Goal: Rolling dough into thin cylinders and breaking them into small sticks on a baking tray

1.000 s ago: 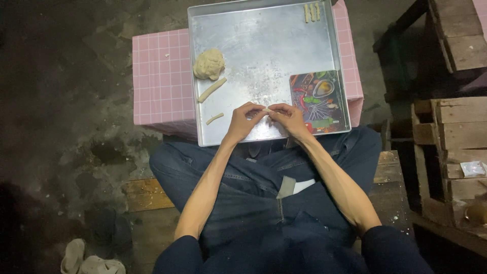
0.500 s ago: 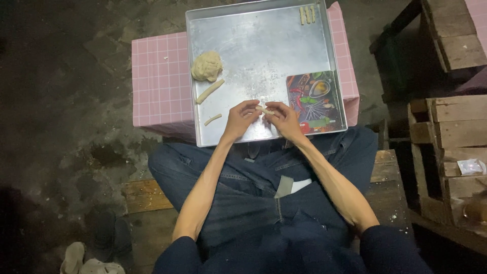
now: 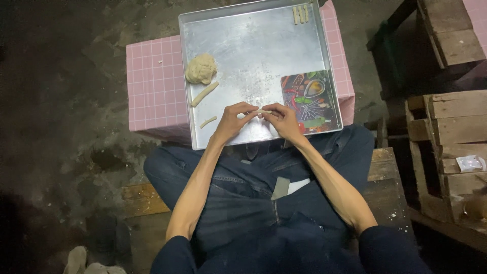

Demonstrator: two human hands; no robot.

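Now both hands sit slightly nearer the tray's near-middle than a second ago; otherwise little differs. Left hand (image 3: 232, 121) and right hand (image 3: 282, 120) meet fingertip to fingertip over the metal tray (image 3: 253, 45), fingers closed on a thin dough strip (image 3: 262, 111) held between them, above the tray's near edge. Judgement: shaping of this strip continues, not yet laid down.

Unchanged on tray: dough lump (image 3: 201, 69) at left, longer dough stick (image 3: 204, 94) just near of it, short dough piece (image 3: 208, 122) nearer still, close to left hand. Three finished sticks (image 3: 300, 14) lie in far right corner. Colourful printed mat (image 3: 309, 101) occupies near right corner, touching right hand's side.

Tray rests on pink checked worktop (image 3: 152, 86), overhanging its near edge.

Hard to make out: strip mostly covered by fingers, so its length and shape stay unclear. Floor at left is dark, detail lost. Wooden crates (image 3: 451, 127) at right cut off by frame; small pale packet (image 3: 470, 163) there unidentifiable.
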